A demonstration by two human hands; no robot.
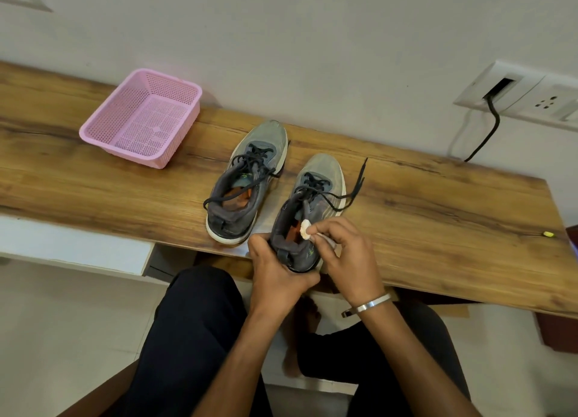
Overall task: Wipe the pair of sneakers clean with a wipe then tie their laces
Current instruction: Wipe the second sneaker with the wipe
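Observation:
Two grey sneakers with black untied laces stand on the wooden table [93, 179], toes pointing to the wall. The left sneaker [247, 179] stands alone. My left hand [275, 273] grips the heel of the right sneaker [316, 197] at the table's front edge. My right hand [347, 254] pinches a small white wipe [305, 229] against the collar of that sneaker, on its right side. A loose lace [358, 185] trails off to the right of it.
A pink perforated basket [93, 129] sits at the back left of the table. A wall socket [528, 94] with a black cable is at the right. A small yellow object [548, 234] lies near the table's right end. My legs are below the table edge.

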